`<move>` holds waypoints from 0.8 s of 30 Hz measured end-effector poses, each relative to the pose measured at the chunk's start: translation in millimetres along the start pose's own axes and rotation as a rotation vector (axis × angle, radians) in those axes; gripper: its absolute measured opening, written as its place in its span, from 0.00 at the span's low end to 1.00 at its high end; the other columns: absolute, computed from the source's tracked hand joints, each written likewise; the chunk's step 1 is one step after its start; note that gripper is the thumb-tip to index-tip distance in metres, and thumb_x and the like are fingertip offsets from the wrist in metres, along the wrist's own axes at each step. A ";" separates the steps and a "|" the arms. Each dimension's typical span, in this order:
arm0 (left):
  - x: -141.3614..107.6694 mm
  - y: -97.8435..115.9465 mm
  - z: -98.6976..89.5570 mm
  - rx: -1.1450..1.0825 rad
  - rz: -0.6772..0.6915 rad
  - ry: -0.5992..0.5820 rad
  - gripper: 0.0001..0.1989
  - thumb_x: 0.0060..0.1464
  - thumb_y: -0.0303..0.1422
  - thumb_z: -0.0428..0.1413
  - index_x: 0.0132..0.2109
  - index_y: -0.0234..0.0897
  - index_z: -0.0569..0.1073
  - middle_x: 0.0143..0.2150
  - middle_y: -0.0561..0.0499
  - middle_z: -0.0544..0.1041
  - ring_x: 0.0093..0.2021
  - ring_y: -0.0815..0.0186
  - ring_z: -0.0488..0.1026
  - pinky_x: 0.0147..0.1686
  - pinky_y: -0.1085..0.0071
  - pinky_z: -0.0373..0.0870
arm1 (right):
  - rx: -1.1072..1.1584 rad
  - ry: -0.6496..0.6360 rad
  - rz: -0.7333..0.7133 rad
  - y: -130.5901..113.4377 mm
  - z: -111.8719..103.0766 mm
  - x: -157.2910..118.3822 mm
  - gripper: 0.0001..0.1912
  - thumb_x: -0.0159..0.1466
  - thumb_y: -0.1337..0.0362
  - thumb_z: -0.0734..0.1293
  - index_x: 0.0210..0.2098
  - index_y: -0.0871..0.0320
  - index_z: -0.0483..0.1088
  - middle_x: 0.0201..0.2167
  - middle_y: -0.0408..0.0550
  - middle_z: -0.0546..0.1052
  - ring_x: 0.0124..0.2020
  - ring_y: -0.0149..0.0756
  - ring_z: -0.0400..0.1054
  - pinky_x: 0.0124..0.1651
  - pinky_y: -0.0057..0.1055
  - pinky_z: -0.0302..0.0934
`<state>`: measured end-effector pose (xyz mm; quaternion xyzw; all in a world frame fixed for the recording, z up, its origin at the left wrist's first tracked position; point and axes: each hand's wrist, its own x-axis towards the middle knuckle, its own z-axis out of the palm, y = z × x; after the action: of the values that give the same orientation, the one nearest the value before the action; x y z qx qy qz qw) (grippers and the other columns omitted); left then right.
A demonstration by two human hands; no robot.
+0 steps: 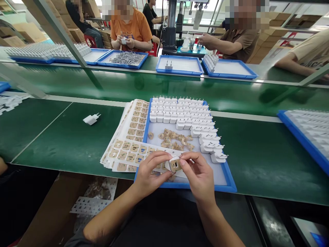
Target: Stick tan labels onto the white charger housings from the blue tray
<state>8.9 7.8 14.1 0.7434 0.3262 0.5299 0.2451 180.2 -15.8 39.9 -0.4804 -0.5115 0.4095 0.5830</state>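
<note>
Between my two hands is a white plug charger (174, 164), its port face turned up toward me with a tan sticker on it. My left hand (153, 169) grips the charger's left side between thumb and fingers. On the right edge of the face, my right hand (199, 175) pinches with thumb and forefinger at the sticker. Beneath them lies a sheet of tan stickers (132, 152), partly over a blue-rimmed tray (228, 178). Rows of white chargers (180, 109) stand in the tray, prongs up. Crumpled tan sticker pieces (174, 139) lie in its middle.
A stack of sticker sheets (123, 127) lies left of the tray. One loose charger (92, 119) rests on the green bench (61, 137). Another filled tray (303, 137) stands at right. Across the green belt (123, 85), people work behind more blue trays (180, 71).
</note>
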 end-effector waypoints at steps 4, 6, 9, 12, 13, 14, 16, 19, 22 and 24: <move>-0.6 -1.1 -0.3 0.016 0.013 0.010 0.20 0.55 0.26 0.65 0.54 0.39 0.73 0.48 0.44 0.79 0.50 0.60 0.78 0.50 0.65 0.77 | -0.033 0.018 -0.009 1.4 3.5 -0.5 0.02 0.65 0.64 0.71 0.37 0.52 0.74 0.33 0.42 0.75 0.38 0.34 0.71 0.44 0.31 0.68; -0.9 -1.5 -0.4 0.025 0.015 0.015 0.19 0.55 0.26 0.64 0.53 0.39 0.74 0.47 0.44 0.79 0.50 0.60 0.78 0.49 0.65 0.78 | -0.054 0.026 -0.012 2.7 5.0 -0.2 0.03 0.64 0.64 0.72 0.37 0.52 0.74 0.33 0.42 0.75 0.38 0.34 0.71 0.43 0.31 0.68; -0.8 -1.7 -0.4 0.038 0.019 0.022 0.19 0.55 0.26 0.65 0.53 0.39 0.74 0.47 0.44 0.79 0.50 0.60 0.78 0.49 0.65 0.78 | -0.095 0.040 -0.026 4.8 6.7 0.6 0.03 0.64 0.65 0.72 0.37 0.52 0.73 0.33 0.42 0.75 0.37 0.33 0.71 0.42 0.31 0.67; -0.2 -1.3 -0.4 0.048 0.024 0.030 0.18 0.55 0.26 0.64 0.53 0.38 0.74 0.46 0.44 0.79 0.49 0.60 0.78 0.49 0.66 0.78 | -0.134 0.048 -0.041 5.6 8.3 1.0 0.03 0.65 0.65 0.71 0.37 0.52 0.73 0.32 0.41 0.75 0.37 0.33 0.71 0.42 0.31 0.67; 0.0 -1.1 -0.5 0.051 0.028 0.033 0.18 0.55 0.26 0.64 0.52 0.38 0.74 0.46 0.44 0.79 0.49 0.60 0.78 0.49 0.66 0.78 | -0.144 0.048 -0.045 5.6 8.8 1.1 0.03 0.65 0.65 0.71 0.37 0.52 0.73 0.32 0.41 0.75 0.36 0.33 0.71 0.42 0.32 0.67; 0.2 -1.0 -0.6 0.053 0.032 0.034 0.18 0.55 0.26 0.64 0.52 0.38 0.74 0.46 0.44 0.79 0.49 0.61 0.78 0.49 0.66 0.78 | -0.153 0.048 -0.051 5.4 9.4 1.1 0.02 0.65 0.65 0.71 0.36 0.53 0.73 0.32 0.41 0.75 0.36 0.33 0.71 0.41 0.32 0.67; 0.5 -0.9 -0.9 0.057 0.039 0.035 0.18 0.55 0.25 0.64 0.52 0.38 0.74 0.46 0.45 0.79 0.49 0.61 0.78 0.49 0.66 0.78 | -0.175 0.050 -0.065 5.1 10.7 1.4 0.02 0.65 0.65 0.71 0.36 0.53 0.72 0.32 0.41 0.75 0.35 0.33 0.71 0.40 0.32 0.68; 0.5 -1.4 -1.1 0.061 0.042 0.037 0.18 0.55 0.24 0.64 0.53 0.38 0.74 0.46 0.45 0.78 0.49 0.61 0.78 0.49 0.67 0.78 | -0.225 0.054 -0.102 4.9 12.7 2.6 0.03 0.65 0.66 0.70 0.36 0.53 0.72 0.31 0.41 0.74 0.34 0.33 0.71 0.40 0.32 0.68; -0.3 -2.7 -0.2 0.058 0.038 0.041 0.19 0.55 0.24 0.64 0.53 0.38 0.74 0.47 0.45 0.78 0.49 0.62 0.78 0.49 0.66 0.78 | -0.302 0.052 -0.162 4.6 14.3 4.4 0.03 0.65 0.67 0.70 0.37 0.53 0.71 0.31 0.41 0.73 0.33 0.33 0.70 0.39 0.32 0.69; -1.6 -4.5 1.1 0.056 0.030 0.060 0.19 0.54 0.24 0.64 0.53 0.38 0.73 0.46 0.45 0.78 0.50 0.61 0.77 0.50 0.66 0.77 | -0.337 0.067 -0.188 4.0 15.2 5.3 0.07 0.64 0.66 0.71 0.42 0.53 0.72 0.37 0.44 0.73 0.34 0.33 0.70 0.37 0.31 0.71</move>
<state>8.5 9.6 9.6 0.7384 0.3371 0.5464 0.2064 165.9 -7.7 37.4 -0.5346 -0.5957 0.2459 0.5467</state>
